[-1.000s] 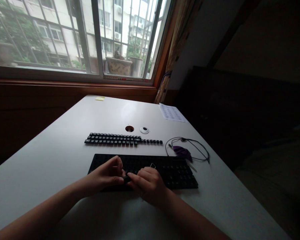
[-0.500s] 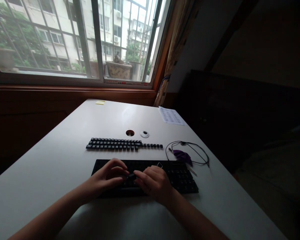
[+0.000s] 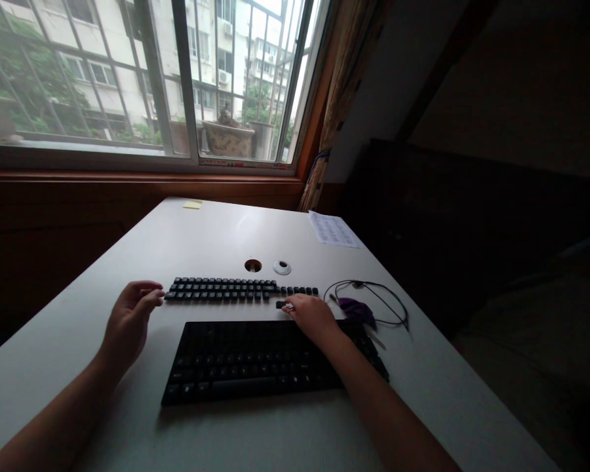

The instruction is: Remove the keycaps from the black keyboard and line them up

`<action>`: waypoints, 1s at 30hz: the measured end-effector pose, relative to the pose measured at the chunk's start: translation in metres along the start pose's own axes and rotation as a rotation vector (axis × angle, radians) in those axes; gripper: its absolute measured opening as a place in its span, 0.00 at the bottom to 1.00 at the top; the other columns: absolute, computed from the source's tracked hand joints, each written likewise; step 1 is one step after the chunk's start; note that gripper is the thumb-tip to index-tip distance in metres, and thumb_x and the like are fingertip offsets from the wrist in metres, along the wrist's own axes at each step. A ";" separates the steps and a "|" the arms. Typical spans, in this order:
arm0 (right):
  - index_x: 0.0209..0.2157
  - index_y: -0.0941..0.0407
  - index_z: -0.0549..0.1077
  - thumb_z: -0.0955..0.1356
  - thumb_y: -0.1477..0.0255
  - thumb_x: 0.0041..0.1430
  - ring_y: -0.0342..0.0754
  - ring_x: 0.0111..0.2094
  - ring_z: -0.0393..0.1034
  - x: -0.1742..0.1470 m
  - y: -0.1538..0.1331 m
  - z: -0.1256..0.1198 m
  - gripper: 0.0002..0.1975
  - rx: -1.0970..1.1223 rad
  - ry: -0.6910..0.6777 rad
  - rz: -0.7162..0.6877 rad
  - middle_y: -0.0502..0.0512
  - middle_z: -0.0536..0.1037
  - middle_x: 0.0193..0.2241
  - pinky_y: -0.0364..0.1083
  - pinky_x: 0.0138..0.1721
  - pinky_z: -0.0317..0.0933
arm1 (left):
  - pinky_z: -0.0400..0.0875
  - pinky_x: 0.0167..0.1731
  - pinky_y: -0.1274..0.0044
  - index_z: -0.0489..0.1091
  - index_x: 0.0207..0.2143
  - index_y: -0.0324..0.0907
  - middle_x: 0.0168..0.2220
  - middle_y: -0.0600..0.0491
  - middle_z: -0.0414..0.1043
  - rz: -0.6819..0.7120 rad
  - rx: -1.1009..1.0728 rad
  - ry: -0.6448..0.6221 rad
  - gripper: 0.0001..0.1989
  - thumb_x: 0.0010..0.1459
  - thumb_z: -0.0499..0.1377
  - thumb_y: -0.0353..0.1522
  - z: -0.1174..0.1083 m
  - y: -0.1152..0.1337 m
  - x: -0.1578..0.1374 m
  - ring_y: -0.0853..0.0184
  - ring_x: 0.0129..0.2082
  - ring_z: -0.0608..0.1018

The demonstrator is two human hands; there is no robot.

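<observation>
My right hand [image 3: 314,318] is above the keyboard's back edge, its fingertips closed on a small black keycap [image 3: 280,305] at desk level, just below the keycap rows. Something thin and shiny shows by those fingertips, too small to name. My left hand [image 3: 132,321] is left of the keyboard, thumb and fingers bent together at the left end of the laid-out keycaps [image 3: 221,288]. What it pinches, if anything, I cannot make out. The black keyboard [image 3: 240,387] lies in front of me with its lower rows of keys on; its upper part looks dark, and my right forearm covers its right part.
On the white desk [image 3: 236,439] a purple cloth [image 3: 356,311] lies with a looped black cable [image 3: 407,314] at the right. Behind are a cable hole [image 3: 253,265], a white grommet cover [image 3: 282,268], a printed sheet [image 3: 334,231] and yellow sticky notes [image 3: 193,205].
Both hands have left the middle of the keyboard. My left hand went to the left end of the keycap rows, my right up to just below them with a keycap. The keyboard's left side shows now.
</observation>
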State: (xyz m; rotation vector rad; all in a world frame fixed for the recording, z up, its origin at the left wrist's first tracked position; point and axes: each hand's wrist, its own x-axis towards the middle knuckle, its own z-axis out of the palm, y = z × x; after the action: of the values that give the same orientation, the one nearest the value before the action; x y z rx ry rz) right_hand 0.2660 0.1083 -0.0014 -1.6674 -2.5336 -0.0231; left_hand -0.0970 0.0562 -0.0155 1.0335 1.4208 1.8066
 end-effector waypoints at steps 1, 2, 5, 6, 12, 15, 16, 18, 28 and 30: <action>0.44 0.51 0.76 0.66 0.64 0.65 0.51 0.41 0.75 0.000 0.000 0.003 0.10 0.002 -0.009 0.008 0.54 0.80 0.42 0.45 0.39 0.63 | 0.68 0.35 0.78 0.71 0.33 0.44 0.32 0.54 0.71 -0.011 -0.042 0.010 0.10 0.49 0.66 0.36 -0.002 -0.003 0.004 0.67 0.34 0.73; 0.44 0.51 0.76 0.66 0.65 0.65 0.51 0.41 0.75 0.000 -0.001 0.006 0.10 0.005 -0.013 0.015 0.54 0.80 0.42 0.45 0.39 0.63 | 0.67 0.34 0.79 0.71 0.33 0.44 0.33 0.55 0.71 -0.022 -0.075 0.042 0.10 0.49 0.66 0.35 -0.004 -0.005 0.006 0.68 0.35 0.73; 0.45 0.51 0.76 0.65 0.65 0.66 0.51 0.42 0.75 -0.001 -0.001 0.011 0.11 0.020 0.002 0.029 0.54 0.80 0.43 0.45 0.39 0.63 | 0.67 0.34 0.81 0.71 0.32 0.43 0.34 0.56 0.70 -0.098 -0.128 0.090 0.09 0.49 0.66 0.33 -0.006 -0.008 0.009 0.70 0.35 0.72; 0.45 0.51 0.76 0.65 0.65 0.66 0.51 0.42 0.75 -0.001 -0.001 0.013 0.11 0.026 0.009 0.030 0.54 0.80 0.43 0.45 0.40 0.63 | 0.68 0.34 0.81 0.71 0.32 0.43 0.35 0.56 0.70 -0.125 -0.134 0.090 0.09 0.49 0.66 0.33 -0.006 -0.010 0.009 0.70 0.36 0.72; 0.47 0.52 0.75 0.65 0.64 0.66 0.50 0.44 0.74 -0.002 0.001 0.016 0.12 0.061 0.043 0.026 0.54 0.79 0.43 0.45 0.43 0.63 | 0.69 0.34 0.82 0.72 0.33 0.43 0.37 0.56 0.70 -0.231 -0.152 0.082 0.10 0.46 0.67 0.32 -0.007 -0.019 0.013 0.71 0.37 0.72; 0.50 0.51 0.73 0.66 0.65 0.66 0.49 0.42 0.74 -0.005 0.000 0.014 0.13 0.067 0.078 0.015 0.54 0.78 0.43 0.44 0.42 0.63 | 0.70 0.34 0.82 0.72 0.33 0.43 0.37 0.55 0.70 -0.261 -0.150 0.085 0.11 0.45 0.68 0.32 -0.007 -0.021 0.014 0.70 0.37 0.73; 0.50 0.52 0.73 0.65 0.66 0.66 0.49 0.42 0.74 -0.006 0.000 0.013 0.13 0.071 0.102 0.009 0.54 0.78 0.42 0.44 0.41 0.63 | 0.70 0.34 0.81 0.72 0.33 0.43 0.37 0.55 0.70 -0.262 -0.144 0.088 0.11 0.45 0.68 0.31 -0.007 -0.021 0.014 0.70 0.37 0.73; 0.47 0.52 0.74 0.64 0.68 0.67 0.48 0.40 0.73 -0.009 -0.001 0.011 0.11 0.089 0.165 -0.014 0.54 0.77 0.42 0.44 0.41 0.63 | 0.70 0.33 0.81 0.72 0.33 0.43 0.37 0.55 0.70 -0.262 -0.125 0.093 0.10 0.45 0.68 0.31 -0.007 -0.020 0.014 0.69 0.37 0.73; 0.48 0.53 0.75 0.63 0.71 0.66 0.48 0.43 0.71 -0.015 -0.006 0.010 0.13 0.121 0.208 -0.159 0.55 0.75 0.44 0.45 0.44 0.64 | 0.70 0.34 0.78 0.71 0.33 0.43 0.38 0.54 0.69 -0.237 -0.053 0.074 0.11 0.46 0.67 0.32 -0.005 -0.019 0.011 0.67 0.37 0.73; 0.49 0.53 0.74 0.62 0.70 0.67 0.49 0.44 0.70 -0.014 -0.007 0.010 0.14 0.098 0.182 -0.157 0.56 0.75 0.45 0.45 0.44 0.64 | 0.70 0.34 0.78 0.71 0.33 0.43 0.38 0.54 0.69 -0.239 -0.053 0.068 0.10 0.46 0.67 0.32 -0.005 -0.020 0.011 0.67 0.37 0.73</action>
State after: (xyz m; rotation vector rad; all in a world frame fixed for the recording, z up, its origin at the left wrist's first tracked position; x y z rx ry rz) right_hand 0.2640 0.0929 -0.0120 -1.3624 -2.4784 -0.0591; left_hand -0.1070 0.0675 -0.0336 0.7477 1.4612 1.7085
